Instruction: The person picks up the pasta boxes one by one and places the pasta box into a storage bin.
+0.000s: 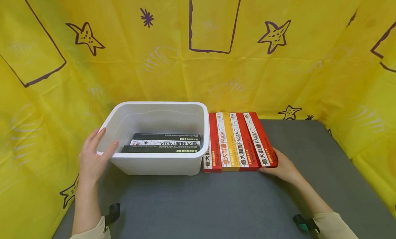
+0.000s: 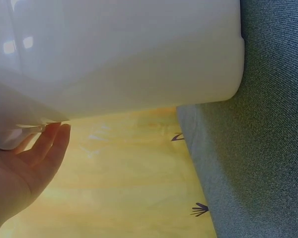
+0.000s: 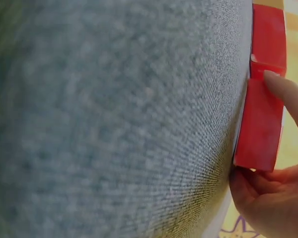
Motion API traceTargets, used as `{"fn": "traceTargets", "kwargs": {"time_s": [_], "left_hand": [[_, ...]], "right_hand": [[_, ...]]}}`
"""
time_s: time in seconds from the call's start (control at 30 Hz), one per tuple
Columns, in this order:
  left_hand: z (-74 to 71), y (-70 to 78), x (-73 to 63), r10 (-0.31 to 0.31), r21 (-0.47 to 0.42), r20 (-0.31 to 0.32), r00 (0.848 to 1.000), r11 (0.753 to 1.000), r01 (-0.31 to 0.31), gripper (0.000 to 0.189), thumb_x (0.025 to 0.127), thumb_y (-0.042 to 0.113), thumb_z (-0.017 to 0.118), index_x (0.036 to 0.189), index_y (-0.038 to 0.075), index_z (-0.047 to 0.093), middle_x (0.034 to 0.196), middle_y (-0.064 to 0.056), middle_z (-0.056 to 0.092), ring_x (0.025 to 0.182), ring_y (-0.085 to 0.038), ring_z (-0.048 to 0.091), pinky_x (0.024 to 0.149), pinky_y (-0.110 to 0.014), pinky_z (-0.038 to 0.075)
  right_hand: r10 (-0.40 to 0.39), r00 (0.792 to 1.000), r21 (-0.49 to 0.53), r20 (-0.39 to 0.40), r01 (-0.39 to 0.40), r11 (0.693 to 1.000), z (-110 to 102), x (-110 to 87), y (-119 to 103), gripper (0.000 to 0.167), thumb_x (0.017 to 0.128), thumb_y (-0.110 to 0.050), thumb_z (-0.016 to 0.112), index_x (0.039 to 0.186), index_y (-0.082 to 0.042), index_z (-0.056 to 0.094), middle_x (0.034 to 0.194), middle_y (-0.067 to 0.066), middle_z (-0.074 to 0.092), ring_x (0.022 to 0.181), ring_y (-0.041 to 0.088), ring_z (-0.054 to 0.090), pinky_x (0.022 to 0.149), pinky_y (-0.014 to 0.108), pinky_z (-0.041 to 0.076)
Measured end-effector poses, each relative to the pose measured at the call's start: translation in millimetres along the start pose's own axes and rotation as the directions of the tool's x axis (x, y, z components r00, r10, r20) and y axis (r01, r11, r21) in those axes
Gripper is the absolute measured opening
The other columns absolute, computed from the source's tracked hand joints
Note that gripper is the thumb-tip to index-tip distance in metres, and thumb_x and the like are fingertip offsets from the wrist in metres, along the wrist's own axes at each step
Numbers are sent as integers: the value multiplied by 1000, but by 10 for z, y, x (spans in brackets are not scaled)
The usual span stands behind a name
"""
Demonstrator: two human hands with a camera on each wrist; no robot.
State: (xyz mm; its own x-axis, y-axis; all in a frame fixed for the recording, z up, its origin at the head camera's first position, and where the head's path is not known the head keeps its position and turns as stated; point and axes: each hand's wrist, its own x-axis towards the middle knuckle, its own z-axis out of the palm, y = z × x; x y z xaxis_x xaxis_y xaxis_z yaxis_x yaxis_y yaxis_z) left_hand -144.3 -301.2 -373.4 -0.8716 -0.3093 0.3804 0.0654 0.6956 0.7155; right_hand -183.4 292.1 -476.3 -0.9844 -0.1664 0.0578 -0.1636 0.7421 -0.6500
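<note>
At the left rim of a white plastic bin [image 1: 130, 163], my left hand [image 1: 92, 156] grips the corner, thumb over the edge and fingers outside. In the left wrist view, the fingers [image 2: 52, 148] curl against the bin's wall. Black pasta boxes [image 1: 161, 149] lie inside the bin. My right hand [image 1: 286, 168] holds the near end of the rightmost red pasta box [image 1: 263, 139], slightly angled from its neighbours. The right wrist view shows that box's red end [image 3: 260, 129] between thumb and fingers.
Beside the bin, a yellow pasta box [image 1: 231, 142] lies in a row with red pasta boxes [image 1: 215, 165]. Everything stands on a grey cloth-covered table [image 1: 198, 204]. A yellow patterned curtain [image 1: 173, 74] encloses the back and sides.
</note>
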Motion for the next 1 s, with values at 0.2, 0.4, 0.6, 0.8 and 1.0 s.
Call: {"fn": "traceTargets", "kwargs": {"time_s": [0.2,0.4,0.6,0.8,1.0], "left_hand": [[-6,3,-14,-7,-6,-2,1000,1000,7,61,90,30,64,145,10,47,153,-13,37,136,-43,34,106,-66,24],[-15,18,-23,-4,-4,0,1000,1000,4,61,90,30,64,145,10,47,153,-14,36,136,-43,33,106,-67,23],[-2,23,-19,1,2,15,1000,1000,-1,61,91,31,63,146,10,47,153,-15,36,136,-44,32,105,-68,22],[0,16,-15,5,0,10,1000,1000,-5,61,91,31,63,145,10,47,153,-15,36,136,-44,32,106,-68,22],[4,11,-20,1,-9,-5,1000,1000,-1,60,90,30,63,145,10,48,153,-13,37,136,-43,34,106,-67,23]], "right_hand": [[-56,998,1,-35,56,998,30,30,9,96,68,-39,88,137,7,41,119,21,59,102,32,57,87,51,44],[-18,999,-34,-31,17,999,32,10,-17,100,69,-41,86,140,10,37,125,26,55,107,37,55,88,55,44],[106,994,-54,-33,-108,993,-19,-86,-62,103,72,-43,83,143,10,31,131,32,50,113,43,53,89,57,44],[243,969,49,-53,-240,970,-118,-184,-142,100,79,-46,76,149,3,24,138,31,43,119,44,46,90,56,40],[323,939,172,-119,-301,938,-186,-188,-240,97,83,-49,71,153,-4,21,143,28,39,122,41,41,91,55,40]]}}
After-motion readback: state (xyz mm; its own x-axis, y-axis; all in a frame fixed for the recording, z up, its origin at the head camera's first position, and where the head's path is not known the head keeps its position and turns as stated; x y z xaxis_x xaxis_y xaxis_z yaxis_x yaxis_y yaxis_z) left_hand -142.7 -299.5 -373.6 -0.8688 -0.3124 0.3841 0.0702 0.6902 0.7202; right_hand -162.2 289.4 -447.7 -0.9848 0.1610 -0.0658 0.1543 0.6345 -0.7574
